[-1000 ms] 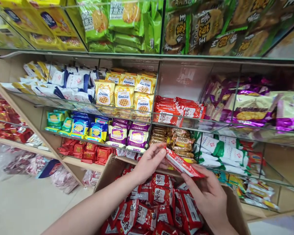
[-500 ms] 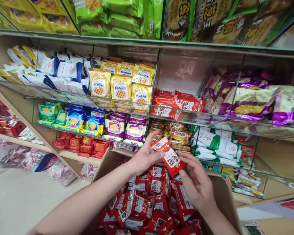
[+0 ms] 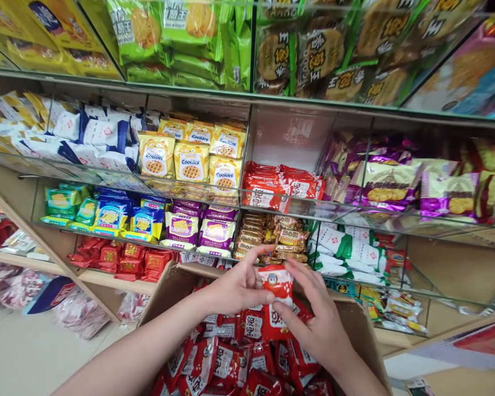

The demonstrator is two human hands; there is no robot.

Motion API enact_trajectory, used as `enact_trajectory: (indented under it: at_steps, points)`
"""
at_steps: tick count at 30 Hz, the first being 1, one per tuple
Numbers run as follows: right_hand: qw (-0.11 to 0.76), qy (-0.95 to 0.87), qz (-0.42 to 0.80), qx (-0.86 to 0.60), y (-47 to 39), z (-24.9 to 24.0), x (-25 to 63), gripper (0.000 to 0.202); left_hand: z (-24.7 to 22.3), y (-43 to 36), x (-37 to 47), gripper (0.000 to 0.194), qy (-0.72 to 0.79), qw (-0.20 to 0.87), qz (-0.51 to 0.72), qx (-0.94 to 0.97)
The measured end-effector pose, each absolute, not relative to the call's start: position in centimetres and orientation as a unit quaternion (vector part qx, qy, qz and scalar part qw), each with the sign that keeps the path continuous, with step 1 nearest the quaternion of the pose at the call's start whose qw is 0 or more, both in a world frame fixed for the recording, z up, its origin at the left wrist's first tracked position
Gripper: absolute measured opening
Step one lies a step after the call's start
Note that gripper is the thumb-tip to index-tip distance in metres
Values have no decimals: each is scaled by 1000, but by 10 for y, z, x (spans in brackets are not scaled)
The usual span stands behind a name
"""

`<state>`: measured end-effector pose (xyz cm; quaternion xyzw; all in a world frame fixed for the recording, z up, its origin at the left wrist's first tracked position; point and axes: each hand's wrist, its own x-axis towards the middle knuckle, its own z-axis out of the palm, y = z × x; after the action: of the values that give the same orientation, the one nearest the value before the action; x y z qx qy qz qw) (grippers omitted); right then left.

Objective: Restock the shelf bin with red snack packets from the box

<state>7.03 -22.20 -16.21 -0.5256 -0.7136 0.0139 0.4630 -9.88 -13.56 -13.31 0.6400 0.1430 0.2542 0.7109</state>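
Note:
Above an open cardboard box, a small red and white snack packet [image 3: 277,283] stands nearly upright between my two hands. My left hand [image 3: 241,289] pinches its left side, with the thumb across the front and the index finger stretched out above. From the right, my right hand [image 3: 319,313] closes on the packet, its thumb over the lower front edge and its fingers by the upper right corner. Part of the packet is hidden by the thumbs. Below, the cardboard box [image 3: 361,324] holds many loose red packets [image 3: 226,360] of the same look.
Ahead, glass-divided shelves hold a stack of red packets [image 3: 268,192], yellow cookie packets [image 3: 192,162], purple packets [image 3: 391,181] and brown packets [image 3: 291,236]. A glass shelf edge [image 3: 305,209] crosses beyond my hands. Bagged goods [image 3: 80,316] lie on the floor at left.
The packet has turned from slanted to nearly upright and sits slightly lower in view. My right hand has shifted left, its thumb now over the packet's front. The view has tilted up a little.

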Motion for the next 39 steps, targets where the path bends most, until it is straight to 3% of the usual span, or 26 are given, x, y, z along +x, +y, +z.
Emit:
enact_trajectory:
  at_steps: [4,9,11,14,17,22,25,33,39]
  points:
    - [390,-719,87,-569,-228,-145,72,66,-136,-136,-99,70,93,751,208,620]
    - [318,-748,141,-565,-233,-106,77,25,-129,-134,-99,54,101,733,269,617]
    - [362,-741,64,-561,-232,-79,88,17,-124,-127,-102,42,136,694,327,626]
    - [445,-667,-180,-569,-217,-32,109,25,-121,-112,-108,36,226,649,369,626]
    - [340,-618,-334,-626,-183,6,122,26,-126,-100,-111,38,295,647,354,607]
    - [101,-631,-221,-737,-119,28,116,34,-137,-97,-111,38,283,652,314,629]
    - [-9,-629,-191,-753,-94,28,114,29,-140,-98,-112,33,278,629,302,660]
    - [-126,-669,-164,-714,-65,26,113,20,-143,-99,-111,22,290,563,267,726]
    - [-116,-686,-184,-695,-63,16,120,23,-138,-105,-110,21,291,541,262,745]
